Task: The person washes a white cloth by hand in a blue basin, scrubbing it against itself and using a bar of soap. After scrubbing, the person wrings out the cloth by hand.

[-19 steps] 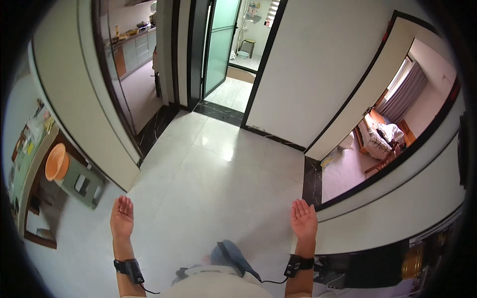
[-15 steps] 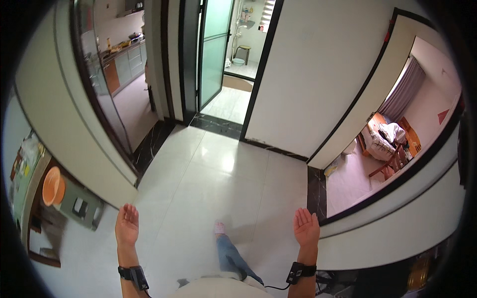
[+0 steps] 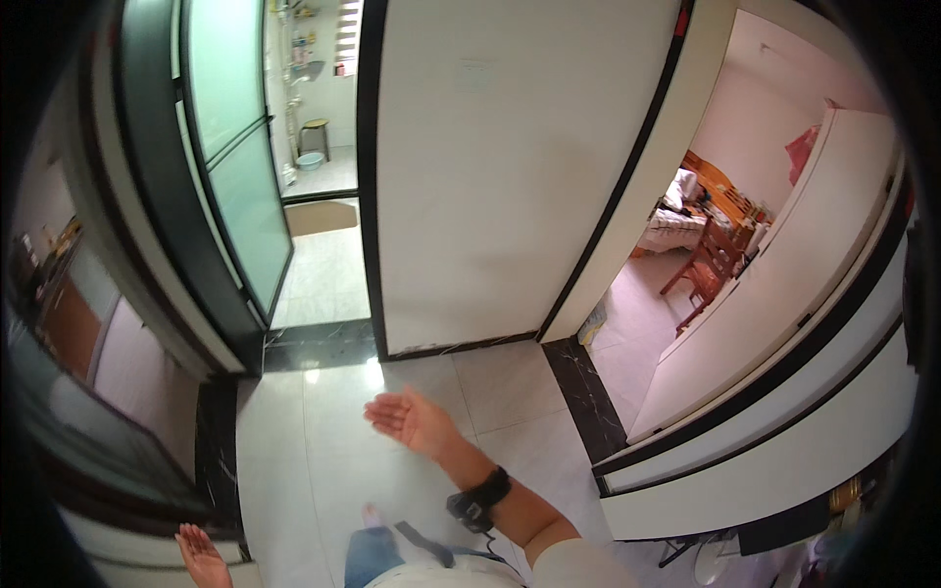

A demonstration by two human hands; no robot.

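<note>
I see the bare right hand (image 3: 412, 421) near seven o'clock, flattened, fingers straight, empty, above glossy pale floor tiles (image 3: 343, 461); a boxy black wristband (image 3: 473, 504) sits at six. At seven-thirty, the bare left hand (image 3: 203, 559) is flat, empty too.

Your right hand (image 3: 410, 421) has room to pass ahead over the tiled floor (image 3: 515, 392) until the far white wall (image 3: 470, 196). Left of it, a gap runs beside the open frosted-glass door (image 3: 235, 196). Through the right doorway, a wooden chair (image 3: 718, 257) and white door (image 3: 794, 245) narrow your way.
</note>
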